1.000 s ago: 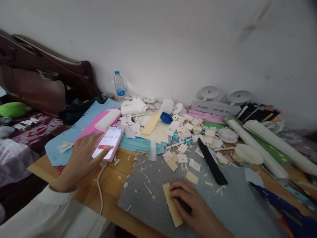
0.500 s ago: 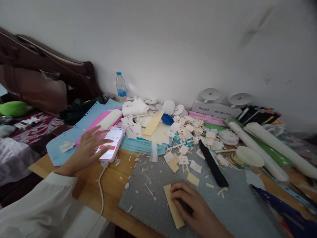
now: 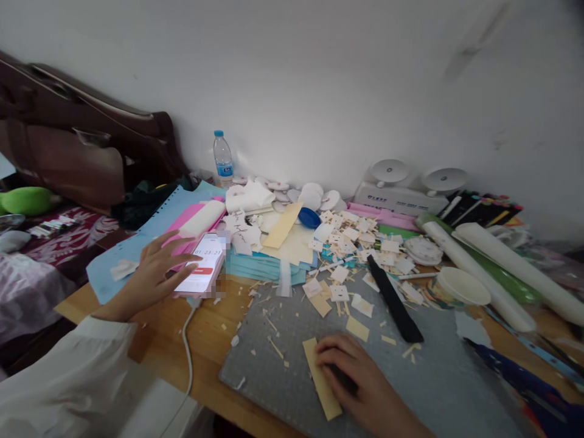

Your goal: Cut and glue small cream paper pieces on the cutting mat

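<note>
My left hand (image 3: 157,271) hovers at the left edge of a phone (image 3: 201,267), its fingers spread and holding nothing. A timer and a red button show on the lit screen, and a white cable (image 3: 186,340) runs from the phone's lower end. My right hand (image 3: 353,377) is curled round a dark slim tool (image 3: 343,378), mostly hidden by the fingers, so its kind is unclear. Its fingertips rest by the edge of a pale yellow card strip (image 3: 323,384) lying on the grey cutting mat (image 3: 269,389).
Beyond the mat lies a heap of small white card pieces with sticks (image 3: 347,237). A black strip-shaped object (image 3: 395,301) lies right of it. A paper cup (image 3: 460,287), white rolls (image 3: 479,277) and a blue glue gun (image 3: 524,377) are at right. A water bottle (image 3: 223,159) stands at the back.
My left hand has drawn back slightly to the left, uncovering more of the phone screen. My right hand stays at the yellow strip. The view has shifted a little.
</note>
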The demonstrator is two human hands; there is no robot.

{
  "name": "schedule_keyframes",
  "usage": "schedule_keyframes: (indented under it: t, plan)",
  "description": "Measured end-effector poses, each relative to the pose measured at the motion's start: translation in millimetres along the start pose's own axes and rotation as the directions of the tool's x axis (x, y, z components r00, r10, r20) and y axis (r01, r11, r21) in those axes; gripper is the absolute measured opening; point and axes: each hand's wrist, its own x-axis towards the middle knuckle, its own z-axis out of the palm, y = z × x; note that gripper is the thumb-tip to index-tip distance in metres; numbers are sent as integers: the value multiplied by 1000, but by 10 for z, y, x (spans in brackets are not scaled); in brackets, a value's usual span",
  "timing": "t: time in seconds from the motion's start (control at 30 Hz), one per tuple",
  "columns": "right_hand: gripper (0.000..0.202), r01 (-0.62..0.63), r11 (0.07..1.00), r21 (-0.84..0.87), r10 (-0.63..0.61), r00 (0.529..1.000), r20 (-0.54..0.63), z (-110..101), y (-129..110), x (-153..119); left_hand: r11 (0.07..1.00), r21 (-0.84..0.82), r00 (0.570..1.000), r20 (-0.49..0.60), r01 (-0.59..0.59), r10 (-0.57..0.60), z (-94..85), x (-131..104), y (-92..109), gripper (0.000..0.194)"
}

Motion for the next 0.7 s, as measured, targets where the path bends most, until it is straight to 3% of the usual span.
schedule_keyframes:
  t: [0.4,0.7]
  plan:
    - [24,-2,1000,-6,1,1000,-17,-19,-23,21,981,-189,999,-20,-36,32,-55,143,205,32]
    - [24,9,1000,-11,-9,1000,-1,-14,-15,13,975,-220,999,-4,-43,43,-70,125,198,34]
